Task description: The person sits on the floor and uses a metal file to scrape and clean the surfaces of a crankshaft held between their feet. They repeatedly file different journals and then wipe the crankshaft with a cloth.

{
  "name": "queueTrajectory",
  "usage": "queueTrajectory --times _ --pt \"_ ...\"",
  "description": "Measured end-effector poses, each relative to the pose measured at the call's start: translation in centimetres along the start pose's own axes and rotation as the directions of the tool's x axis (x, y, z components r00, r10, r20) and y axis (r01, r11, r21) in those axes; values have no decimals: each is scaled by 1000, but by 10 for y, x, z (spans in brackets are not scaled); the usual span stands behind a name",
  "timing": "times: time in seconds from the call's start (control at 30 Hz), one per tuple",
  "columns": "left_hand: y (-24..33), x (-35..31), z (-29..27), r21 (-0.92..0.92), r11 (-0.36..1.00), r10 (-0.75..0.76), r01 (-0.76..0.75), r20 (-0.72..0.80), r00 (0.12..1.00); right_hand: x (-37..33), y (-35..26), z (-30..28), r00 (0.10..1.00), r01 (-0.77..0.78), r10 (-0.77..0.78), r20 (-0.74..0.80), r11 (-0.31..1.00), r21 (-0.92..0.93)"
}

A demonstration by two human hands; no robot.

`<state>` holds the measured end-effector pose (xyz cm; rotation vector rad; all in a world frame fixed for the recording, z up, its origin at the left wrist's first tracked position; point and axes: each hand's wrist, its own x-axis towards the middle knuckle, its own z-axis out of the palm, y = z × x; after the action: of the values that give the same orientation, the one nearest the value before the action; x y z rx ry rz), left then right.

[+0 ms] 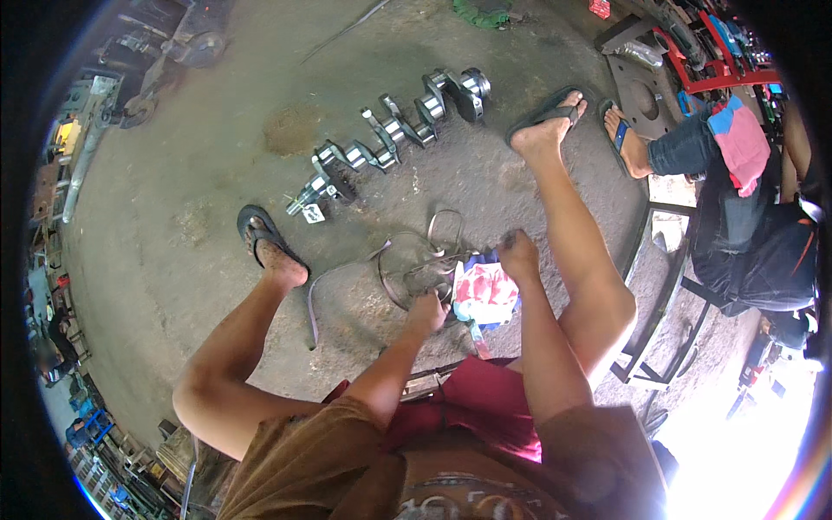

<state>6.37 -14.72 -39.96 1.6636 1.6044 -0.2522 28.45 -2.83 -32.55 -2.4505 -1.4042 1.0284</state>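
Observation:
A red, white and blue cloth (485, 293) is spread out between my two hands, in front of my seated lap. My left hand (427, 312) is closed at the cloth's left edge, close to a tangled strap. At the upper right edge of the cloth, my right hand (518, 256) is closed on it. The long thin strap (381, 251) lies in loops on the floor, left of and beyond the cloth. Farther off, between my feet, a shiny metal crankshaft (381, 143) with a white tag rests diagonally on the floor.
On the right a person in jeans (685, 152) sits nearby, a pink and blue cloth (741, 147) on the knee. A metal frame (667, 295) stands right of my leg. Machinery (165, 52) is at the far left, and a red rack (719, 74) at the far right.

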Motion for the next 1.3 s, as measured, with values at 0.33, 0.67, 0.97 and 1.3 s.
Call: queueTrajectory --times 0.33,0.67,0.97,1.3 --pt "-29 -30 -88 -605 785 -58 135 145 988 -58 63 145 838 -527 524 -152 849 22" --pt "4 -98 -241 -998 -59 150 17 8 989 -13 -72 -22 758 578 45 -651 419 701" --pt "70 -171 -281 -940 -295 226 -171 -243 943 -147 -126 -134 840 139 -540 -60 105 985" --pt "59 -205 -258 -921 -368 23 -126 -144 989 -254 -160 -80 694 650 -716 77 668 362"
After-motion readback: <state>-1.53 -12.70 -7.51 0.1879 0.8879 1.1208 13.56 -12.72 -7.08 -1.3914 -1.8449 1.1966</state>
